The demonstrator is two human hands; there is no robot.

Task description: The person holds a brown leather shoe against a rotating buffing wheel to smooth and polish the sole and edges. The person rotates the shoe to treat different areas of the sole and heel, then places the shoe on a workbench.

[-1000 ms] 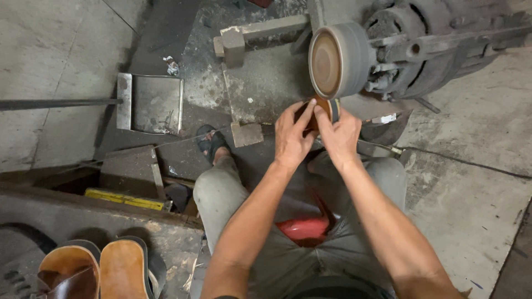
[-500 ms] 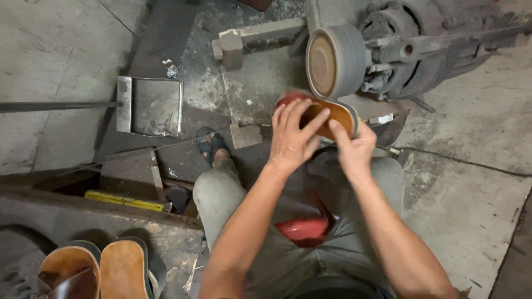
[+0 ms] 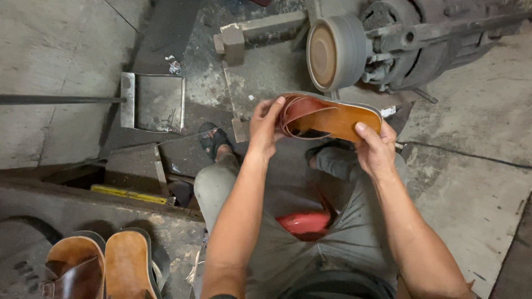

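Both hands clamped on tan leather sandal (image 3: pixel 338 117), held sole-edge up just below grinding wheel (image 3: pixel 335 52). Left hand (image 3: pixel 266 127) pinches strap end, right hand (image 3: pixel 377 149) heel end. Looks light, flexible sole, floppy straps; grip by sole edges.

Brown sandal (image 3: pixel 332 117) between both hands, below grey grinding wheel (image 3: pixel 336 52).

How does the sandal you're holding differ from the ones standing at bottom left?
The held sandal is up in both hands, the left hand and right hand, turned sideways near the grinding wheel; the bottom-left sandals stand untouched. Its strap looks reddish, theirs darker brown. Both have tan footbeds.
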